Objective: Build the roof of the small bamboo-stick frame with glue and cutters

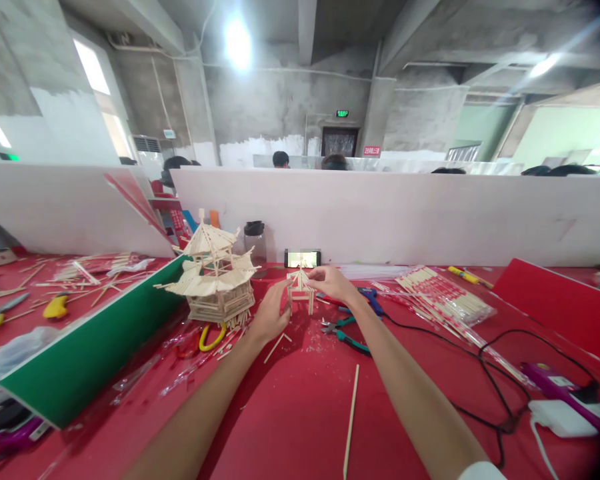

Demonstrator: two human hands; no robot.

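Observation:
A small pavilion model [301,287] made of wooden sticks stands on the red table in front of me. My left hand [273,313] is closed on its left side, the fingers against a post and the roof edge. At the right of the pointed roof, my right hand [334,284] has its fingertips pinched together on the model; any small piece between them is too small to make out. Under my right wrist lie teal-handled pliers [350,337]. Two short sticks [277,347] lie by my left hand, and a long stick [351,420] lies nearer me.
A larger tiered stick pagoda [217,280] stands left, beside a green board [100,340] and yellow-handled scissors [213,338]. Behind are a phone [303,258] and a bottle [255,240]. Packaged sticks [445,293], a black cable [490,353] and a white adapter [563,418] lie right.

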